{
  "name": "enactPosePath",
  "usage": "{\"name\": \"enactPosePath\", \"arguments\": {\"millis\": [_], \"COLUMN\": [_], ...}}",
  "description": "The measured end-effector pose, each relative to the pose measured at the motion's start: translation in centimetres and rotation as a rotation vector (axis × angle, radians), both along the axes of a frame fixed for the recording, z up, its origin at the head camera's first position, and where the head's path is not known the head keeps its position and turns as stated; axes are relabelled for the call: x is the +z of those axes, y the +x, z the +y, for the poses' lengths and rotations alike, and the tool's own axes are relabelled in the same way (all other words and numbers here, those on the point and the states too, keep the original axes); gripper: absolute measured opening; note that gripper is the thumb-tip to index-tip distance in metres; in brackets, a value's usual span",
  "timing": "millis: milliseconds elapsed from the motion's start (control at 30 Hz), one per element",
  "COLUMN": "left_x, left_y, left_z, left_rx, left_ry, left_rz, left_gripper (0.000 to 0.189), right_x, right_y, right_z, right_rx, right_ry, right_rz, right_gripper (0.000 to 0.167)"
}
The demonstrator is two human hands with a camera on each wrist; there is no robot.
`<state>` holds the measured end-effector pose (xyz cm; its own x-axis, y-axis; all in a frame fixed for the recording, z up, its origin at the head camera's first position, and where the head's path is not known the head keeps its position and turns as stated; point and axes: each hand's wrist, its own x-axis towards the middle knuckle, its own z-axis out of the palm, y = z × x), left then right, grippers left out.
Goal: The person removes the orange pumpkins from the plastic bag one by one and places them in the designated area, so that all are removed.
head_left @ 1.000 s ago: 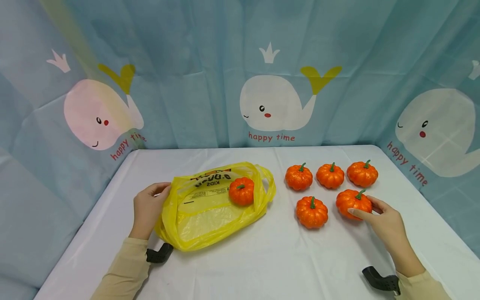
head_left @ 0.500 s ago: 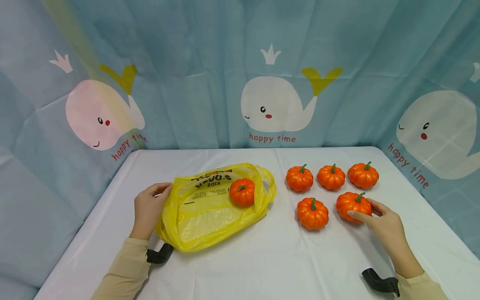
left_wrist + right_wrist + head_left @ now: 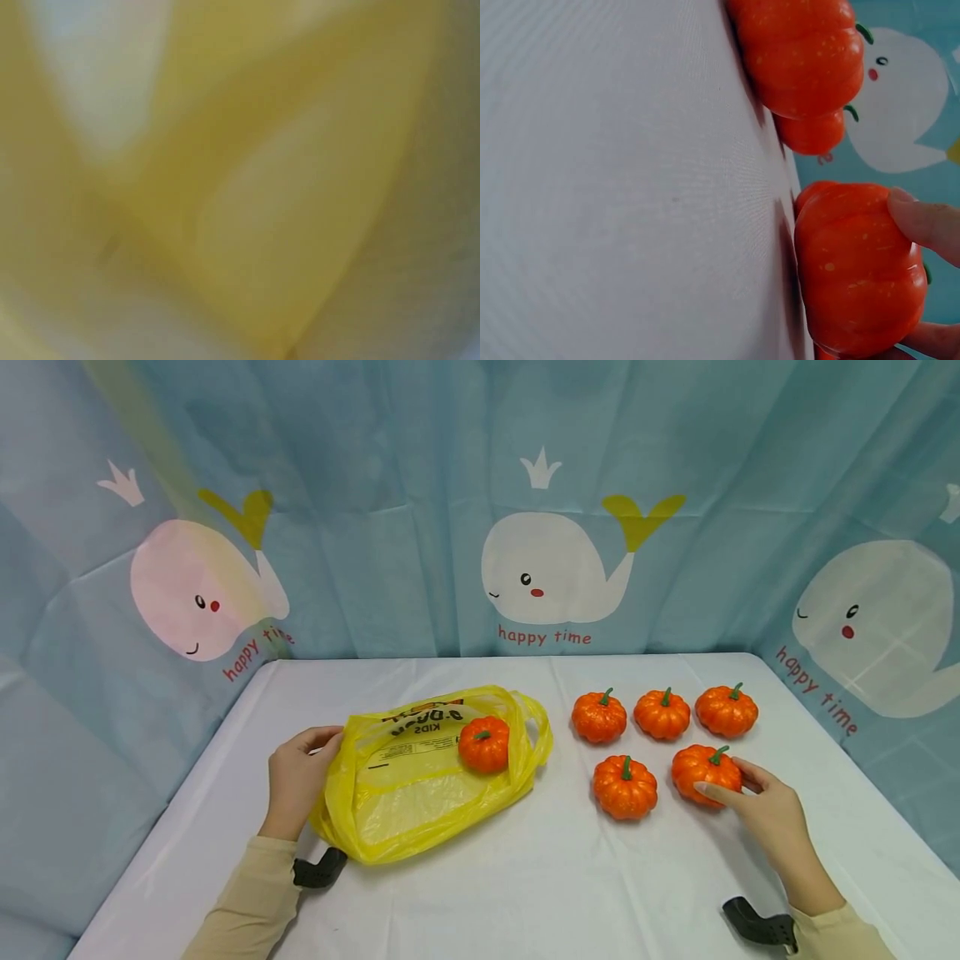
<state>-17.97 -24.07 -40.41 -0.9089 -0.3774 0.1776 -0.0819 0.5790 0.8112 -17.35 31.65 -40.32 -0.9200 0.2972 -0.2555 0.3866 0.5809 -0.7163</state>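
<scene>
My left hand [image 3: 302, 777] pinches the left edge of a yellow plastic bag [image 3: 412, 835], which lies with its mouth spread toward me. Inside the bag, near its right side, sits a small orange pumpkin [image 3: 483, 745] with a green stem. On the right, my right hand [image 3: 772, 814] grips another orange pumpkin [image 3: 705, 774], thumb on the near side and fingers around the far right side. The right wrist view shows this held pumpkin [image 3: 859, 270] between thumb and fingers, close to the white cloth. Blurred yellow plastic [image 3: 247, 187] fills most of the left wrist view.
A row of three pumpkins, left [image 3: 598, 718], middle [image 3: 662, 716] and right [image 3: 727, 712], stands behind the held one. One more pumpkin [image 3: 625, 788] stands just left of it. A white cloth [image 3: 495, 902] covers the table, and a blue whale-print curtain [image 3: 405, 568] hangs behind.
</scene>
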Motion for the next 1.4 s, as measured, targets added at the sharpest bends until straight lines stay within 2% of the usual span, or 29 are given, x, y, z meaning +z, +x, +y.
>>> {"name": "enactPosePath", "arguments": {"millis": [1167, 1400], "left_x": [0.0, 0.0], "left_y": [0.1, 0.0], "left_z": [0.1, 0.1], "left_rx": [-0.007, -0.001], "left_ry": [0.013, 0.009], "left_rz": [-0.017, -0.019], "left_gripper": [0.033, 0.033], "right_x": [-0.5, 0.3], "right_y": [-0.2, 0.6], "right_z": [1.2, 0.4], "right_rx": [0.08, 0.013], "right_ry": [-0.01, -0.006], "right_rz": [-0.025, 0.05], "right_gripper": [0.096, 0.095]}}
